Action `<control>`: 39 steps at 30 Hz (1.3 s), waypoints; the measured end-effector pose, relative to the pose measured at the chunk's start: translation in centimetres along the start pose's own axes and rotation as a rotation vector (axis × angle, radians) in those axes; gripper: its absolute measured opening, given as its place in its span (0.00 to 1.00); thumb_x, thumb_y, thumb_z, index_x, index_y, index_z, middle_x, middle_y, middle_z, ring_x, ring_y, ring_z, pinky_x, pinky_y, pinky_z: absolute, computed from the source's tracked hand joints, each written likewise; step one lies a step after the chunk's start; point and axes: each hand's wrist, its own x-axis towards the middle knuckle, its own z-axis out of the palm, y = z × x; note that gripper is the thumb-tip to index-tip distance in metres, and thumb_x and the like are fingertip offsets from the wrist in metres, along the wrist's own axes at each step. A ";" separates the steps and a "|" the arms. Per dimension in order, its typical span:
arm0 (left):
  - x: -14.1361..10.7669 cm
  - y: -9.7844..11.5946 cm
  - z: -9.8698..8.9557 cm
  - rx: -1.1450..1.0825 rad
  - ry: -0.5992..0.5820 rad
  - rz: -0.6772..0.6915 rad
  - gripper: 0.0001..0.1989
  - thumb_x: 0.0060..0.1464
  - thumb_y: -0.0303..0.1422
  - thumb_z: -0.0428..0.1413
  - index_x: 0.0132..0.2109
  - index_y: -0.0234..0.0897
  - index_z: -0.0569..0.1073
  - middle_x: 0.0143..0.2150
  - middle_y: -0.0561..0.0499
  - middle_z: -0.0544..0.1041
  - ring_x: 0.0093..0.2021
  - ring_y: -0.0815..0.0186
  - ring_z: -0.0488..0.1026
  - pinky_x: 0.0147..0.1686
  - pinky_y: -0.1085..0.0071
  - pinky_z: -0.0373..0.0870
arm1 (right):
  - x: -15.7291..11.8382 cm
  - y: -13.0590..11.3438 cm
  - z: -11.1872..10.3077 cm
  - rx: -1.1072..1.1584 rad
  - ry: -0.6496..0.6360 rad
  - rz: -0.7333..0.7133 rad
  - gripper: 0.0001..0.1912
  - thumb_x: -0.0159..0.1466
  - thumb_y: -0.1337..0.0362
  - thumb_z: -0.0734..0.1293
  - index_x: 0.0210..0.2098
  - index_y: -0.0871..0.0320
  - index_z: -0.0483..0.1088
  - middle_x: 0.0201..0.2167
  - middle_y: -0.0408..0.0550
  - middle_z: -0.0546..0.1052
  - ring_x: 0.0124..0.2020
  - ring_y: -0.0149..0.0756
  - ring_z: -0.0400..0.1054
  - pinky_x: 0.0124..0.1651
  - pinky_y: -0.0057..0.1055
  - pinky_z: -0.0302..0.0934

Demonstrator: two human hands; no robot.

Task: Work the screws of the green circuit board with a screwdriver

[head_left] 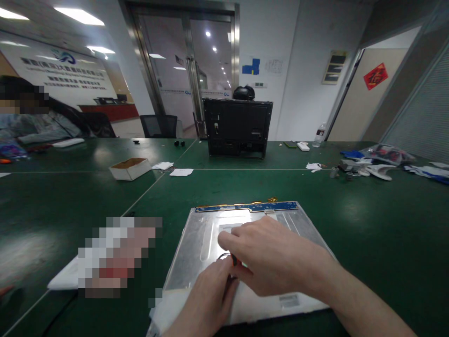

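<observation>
A flat silver metal panel (182,252) lies on the green table, with a narrow blue circuit board (224,208) along its far edge. Over its middle, my right hand (259,252) is closed around a small orange and black tool (234,259), mostly hidden by the fingers. My left hand (213,285) is just left of it, low over the near part of the panel, fingers bent together by the tool and a thin dark wire (223,255). What the left fingertips hold is hidden.
Left of the panel lies a white object (66,275), partly pixelated, with a black cable. Farther back are an open box (130,169), papers (181,172) and a black monitor-like unit (239,128). Assorted parts (354,167) sit at the right. A person (45,117) is at far left.
</observation>
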 end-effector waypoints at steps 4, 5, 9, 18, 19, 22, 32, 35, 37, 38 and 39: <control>-0.1 -0.3 0.2 0.001 -0.025 -0.005 0.10 0.55 0.24 0.46 0.41 0.39 0.68 0.37 0.48 0.75 0.36 0.60 0.74 0.34 0.68 0.69 | 0.4 0.2 0.2 -0.026 -0.022 0.084 0.12 0.65 0.54 0.60 0.37 0.57 0.66 0.27 0.46 0.76 0.26 0.37 0.70 0.22 0.30 0.44; -0.2 -0.4 0.2 0.008 -0.025 -0.015 0.10 0.55 0.24 0.47 0.42 0.39 0.68 0.37 0.48 0.75 0.36 0.60 0.74 0.33 0.68 0.69 | 0.5 0.3 0.2 -0.033 -0.026 0.094 0.13 0.66 0.53 0.60 0.37 0.57 0.66 0.26 0.46 0.76 0.26 0.37 0.70 0.22 0.30 0.44; -0.2 -0.4 0.2 0.024 -0.025 -0.045 0.08 0.55 0.25 0.48 0.40 0.38 0.68 0.36 0.48 0.75 0.34 0.60 0.74 0.32 0.68 0.68 | 0.6 0.5 0.3 -0.051 0.004 0.083 0.10 0.65 0.57 0.60 0.36 0.57 0.67 0.25 0.45 0.75 0.24 0.36 0.69 0.22 0.30 0.41; -0.1 -0.1 0.0 0.003 -0.066 -0.045 0.07 0.54 0.25 0.47 0.40 0.38 0.66 0.35 0.48 0.74 0.33 0.61 0.72 0.31 0.69 0.66 | 0.3 1.0 0.2 0.009 -0.015 0.020 0.08 0.59 0.65 0.63 0.39 0.58 0.65 0.31 0.46 0.76 0.27 0.34 0.68 0.23 0.31 0.41; -0.1 -0.2 0.1 0.007 -0.060 -0.043 0.08 0.54 0.25 0.47 0.40 0.38 0.66 0.34 0.49 0.74 0.32 0.61 0.71 0.31 0.69 0.66 | 0.4 1.1 0.2 0.002 -0.011 0.028 0.07 0.60 0.64 0.63 0.38 0.58 0.65 0.30 0.45 0.76 0.27 0.34 0.68 0.23 0.31 0.41; -0.3 -0.4 0.3 0.028 -0.032 -0.035 0.09 0.54 0.24 0.47 0.41 0.39 0.67 0.33 0.50 0.73 0.31 0.62 0.71 0.30 0.69 0.65 | 0.6 1.2 0.3 0.001 -0.005 0.047 0.07 0.62 0.59 0.63 0.36 0.57 0.67 0.29 0.44 0.76 0.27 0.35 0.69 0.23 0.30 0.40; 0.0 0.0 -0.1 -0.004 -0.067 -0.066 0.08 0.55 0.25 0.46 0.41 0.39 0.67 0.36 0.47 0.75 0.35 0.60 0.72 0.33 0.68 0.67 | 0.4 1.1 -0.1 0.057 -0.070 -0.021 0.09 0.61 0.65 0.62 0.42 0.58 0.63 0.34 0.46 0.76 0.29 0.34 0.67 0.23 0.31 0.44; -0.1 -0.2 0.1 0.002 -0.063 -0.068 0.06 0.55 0.26 0.46 0.39 0.38 0.66 0.35 0.47 0.75 0.34 0.59 0.72 0.32 0.67 0.67 | 0.3 1.2 -0.1 0.115 -0.068 -0.057 0.12 0.59 0.66 0.64 0.43 0.57 0.63 0.36 0.45 0.76 0.31 0.33 0.67 0.24 0.29 0.46; -0.2 -0.4 0.2 -0.011 -0.055 -0.054 0.07 0.55 0.25 0.46 0.39 0.39 0.66 0.36 0.47 0.75 0.36 0.59 0.73 0.34 0.67 0.68 | 0.4 1.2 0.0 0.101 -0.064 -0.046 0.12 0.60 0.64 0.65 0.43 0.57 0.63 0.35 0.45 0.76 0.30 0.34 0.68 0.24 0.30 0.46; -0.2 -0.5 0.3 -0.017 -0.046 -0.043 0.08 0.55 0.25 0.46 0.40 0.39 0.66 0.37 0.47 0.75 0.36 0.60 0.73 0.35 0.68 0.68 | 0.4 1.2 0.1 0.079 -0.058 -0.026 0.12 0.60 0.62 0.65 0.42 0.57 0.64 0.33 0.45 0.76 0.29 0.35 0.68 0.24 0.30 0.45; -0.3 -0.6 0.4 -0.022 -0.037 -0.034 0.08 0.55 0.25 0.46 0.41 0.39 0.66 0.37 0.48 0.75 0.37 0.60 0.73 0.36 0.68 0.69 | 0.5 1.2 0.2 0.054 -0.051 0.000 0.11 0.61 0.60 0.65 0.42 0.57 0.65 0.32 0.45 0.77 0.28 0.35 0.69 0.24 0.30 0.45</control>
